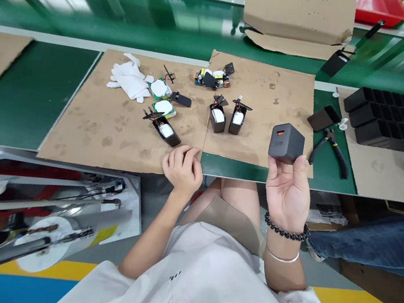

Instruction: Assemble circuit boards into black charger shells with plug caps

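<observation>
My right hand (288,191) holds a dark grey charger cube (286,143) up over the bench's front edge, its port face turned to the left. My left hand (183,168) rests on the near edge of the brown cardboard sheet (115,129) with the fingers curled in; nothing shows in it. Just beyond the left hand lies an opened black housing with a white insert (167,132). Two more open black housings (217,117) (238,116) stand upright in the middle of the cardboard.
Circuit boards (212,78), small black parts and white gloves (131,80) lie scattered on the cardboard. Black-handled pliers (332,149) and a black shell (323,118) sit on the green mat at right. Black trays (394,121) fill the far right. Another person's jeans leg (373,243) is at right.
</observation>
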